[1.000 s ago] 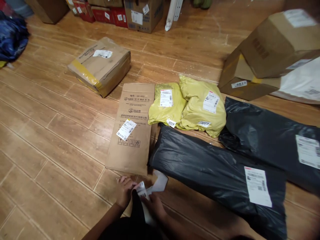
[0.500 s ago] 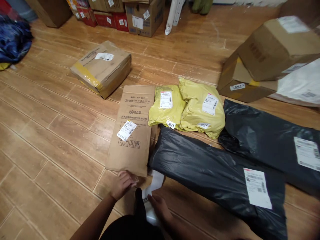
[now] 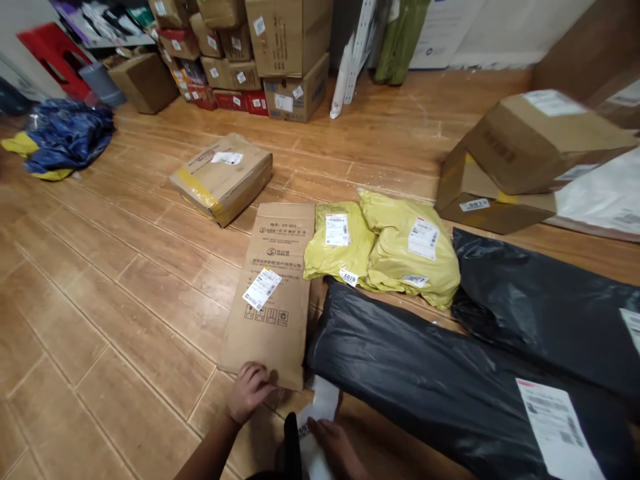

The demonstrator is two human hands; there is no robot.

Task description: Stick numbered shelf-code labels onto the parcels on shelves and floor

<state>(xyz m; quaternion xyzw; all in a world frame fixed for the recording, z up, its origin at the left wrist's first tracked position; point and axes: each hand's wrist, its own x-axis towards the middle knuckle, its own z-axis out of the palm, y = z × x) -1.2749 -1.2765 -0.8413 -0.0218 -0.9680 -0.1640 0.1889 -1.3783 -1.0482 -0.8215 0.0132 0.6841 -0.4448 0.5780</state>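
Observation:
My left hand (image 3: 249, 392) rests with curled fingers on the near edge of a flat brown cardboard parcel (image 3: 273, 287) lying on the wooden floor. My right hand (image 3: 334, 445) is low in the picture, pressing on a white strip of label paper (image 3: 316, 427) beside a dark object on my lap. Whether my left fingers pinch a small label is hidden. Right of the flat parcel lie two yellow mailer bags (image 3: 385, 250) with white labels and a long black plastic parcel (image 3: 440, 380).
A taped brown box (image 3: 220, 177) sits on the floor behind the flat parcel. Two stacked cartons (image 3: 515, 160) and a white bag stand at the right. A second black bag (image 3: 545, 313) lies far right. Boxes line the back wall; a blue-yellow cloth heap (image 3: 63, 137) is at left.
My left hand moved from the label strip forward onto the near edge of the flat cardboard parcel. The camera tilted up, showing more of the back wall.

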